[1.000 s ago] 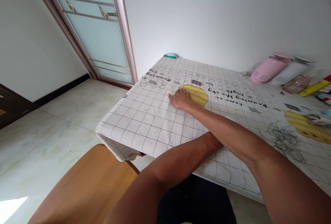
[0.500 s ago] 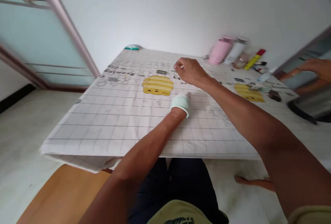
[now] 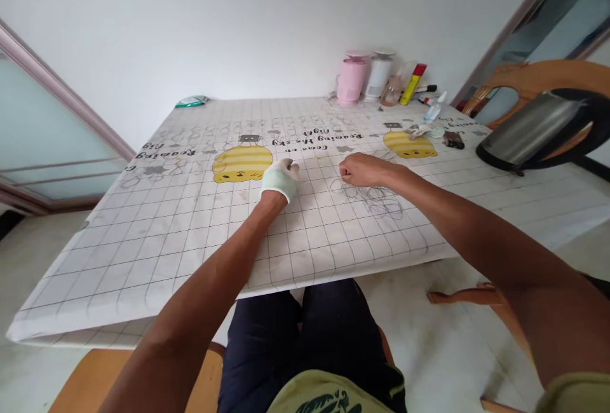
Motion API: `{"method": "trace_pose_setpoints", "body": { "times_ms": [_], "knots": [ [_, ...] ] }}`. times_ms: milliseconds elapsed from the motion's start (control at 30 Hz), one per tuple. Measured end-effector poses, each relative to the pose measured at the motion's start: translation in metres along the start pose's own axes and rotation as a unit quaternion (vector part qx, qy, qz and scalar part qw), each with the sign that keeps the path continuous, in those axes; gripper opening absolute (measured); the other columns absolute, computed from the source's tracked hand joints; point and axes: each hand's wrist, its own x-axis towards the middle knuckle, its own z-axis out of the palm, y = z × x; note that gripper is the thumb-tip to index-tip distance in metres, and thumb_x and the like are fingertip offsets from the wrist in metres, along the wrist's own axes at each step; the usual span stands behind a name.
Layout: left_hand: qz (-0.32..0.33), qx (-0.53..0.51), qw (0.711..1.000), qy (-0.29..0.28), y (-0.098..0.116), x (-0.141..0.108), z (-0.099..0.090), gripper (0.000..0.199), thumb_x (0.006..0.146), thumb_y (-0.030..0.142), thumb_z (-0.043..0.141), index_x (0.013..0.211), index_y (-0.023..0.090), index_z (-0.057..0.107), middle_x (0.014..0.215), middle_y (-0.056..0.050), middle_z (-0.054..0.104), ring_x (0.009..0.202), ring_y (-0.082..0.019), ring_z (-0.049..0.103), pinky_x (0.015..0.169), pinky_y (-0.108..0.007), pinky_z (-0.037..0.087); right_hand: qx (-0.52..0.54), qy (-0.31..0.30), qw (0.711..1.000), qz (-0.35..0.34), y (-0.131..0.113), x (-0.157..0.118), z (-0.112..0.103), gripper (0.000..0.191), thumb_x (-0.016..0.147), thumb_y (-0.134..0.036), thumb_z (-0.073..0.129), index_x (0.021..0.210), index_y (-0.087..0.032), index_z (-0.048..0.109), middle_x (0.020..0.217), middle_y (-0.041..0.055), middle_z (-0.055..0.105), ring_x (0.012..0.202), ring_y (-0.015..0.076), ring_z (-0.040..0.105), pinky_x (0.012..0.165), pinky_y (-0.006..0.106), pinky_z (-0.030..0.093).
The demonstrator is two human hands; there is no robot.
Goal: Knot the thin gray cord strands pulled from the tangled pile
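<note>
My left hand, in a pale green and white glove, rests near the middle of the tablecloth, beside a printed yellow striped figure. Its fingers are curled inward; what they hold, if anything, is too small to make out. My bare right hand is closed, thumb pressed to the fingers, just above the cloth. Under and beside it lies a loose tangle of thin dark wire or thread. Whether a strand runs between my two hands cannot be seen.
A steel kettle stands at the right, by a wooden chair. Along the wall are a pink device, a white device and a yellow-red box. A green packet lies at the back left.
The view has swung to the right, bringing the kettle and chair into frame. My right hand has come down nearer the cloth, and the tangle beside it now shows clearly.
</note>
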Motion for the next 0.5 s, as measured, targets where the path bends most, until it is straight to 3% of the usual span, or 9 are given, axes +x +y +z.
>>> {"method": "trace_pose_setpoints", "body": {
  "times_ms": [233,367,500],
  "knots": [
    [-0.004,0.02,1.0,-0.02,0.006,0.007,0.008,0.043,0.101,0.036,0.052,0.134,0.021,0.076,0.124,-0.014,0.078,0.116,-0.031,0.068,0.097,-0.039,0.049,0.038,-0.025,0.998,0.032,0.007,0.021,0.019,0.006,0.078,-0.015,0.071,0.077,-0.02,0.072,0.087,0.0084,0.075,0.084,0.0242,0.067,0.067,0.033,0.042],
    [0.006,0.012,1.0,-0.021,0.006,0.005,0.012,0.039,0.1,0.034,0.053,0.126,0.022,0.08,0.122,-0.012,0.08,0.115,-0.03,0.07,0.096,-0.037,0.051,0.065,0.014,0.997,0.026,0.01,0.016,0.018,0.006,0.077,-0.015,0.068,0.074,-0.019,0.07,0.08,0.0067,0.074,0.077,0.0217,0.066,0.065,0.032,0.042],
    [0.03,-0.002,0.999,-0.039,0.018,-0.001,0.013,0.038,0.102,0.037,0.052,0.124,0.023,0.081,0.111,-0.008,0.081,0.104,-0.027,0.073,0.086,-0.034,0.054,0.124,0.064,0.989,0.043,0.01,0.007,0.002,0.005,0.077,-0.017,0.068,0.076,-0.02,0.072,0.076,0.0025,0.073,0.069,0.0185,0.063,0.062,0.031,0.041]
  ]
}}
